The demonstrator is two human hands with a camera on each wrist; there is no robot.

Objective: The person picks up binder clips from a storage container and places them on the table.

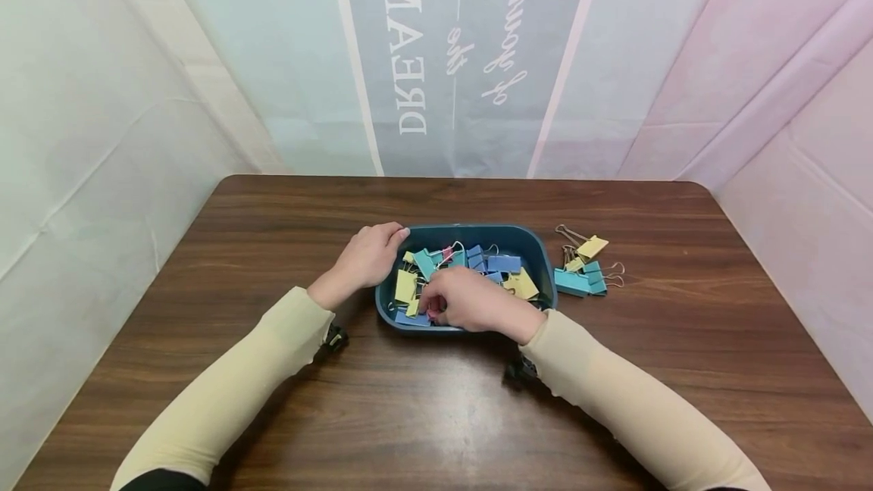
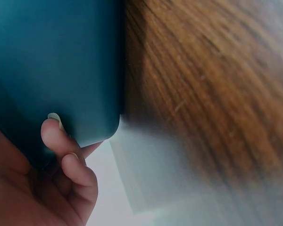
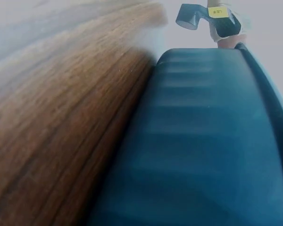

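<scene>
A dark blue plastic bin (image 1: 470, 232) holds several binder clips in yellow, teal, blue and pink. My left hand (image 1: 371, 254) grips the bin's far left corner, thumb at the rim; in the left wrist view its bent fingers (image 2: 78, 172) touch the outer wall. Inside the bin, my right hand (image 1: 470, 298) reaches down near the front wall with bent fingers, beside a yellow clip (image 1: 405, 286) and a blue clip (image 1: 412, 319). A bit of pink shows at its fingertips, which are partly hidden. The right wrist view is mostly the bin's outer wall (image 3: 203, 132).
Right of the bin, several loose clips lie on the brown wooden table (image 1: 682, 309), among them a yellow clip (image 1: 592, 248) and a teal clip (image 1: 571, 283). A printed cloth backdrop (image 1: 450, 97) hangs behind the table.
</scene>
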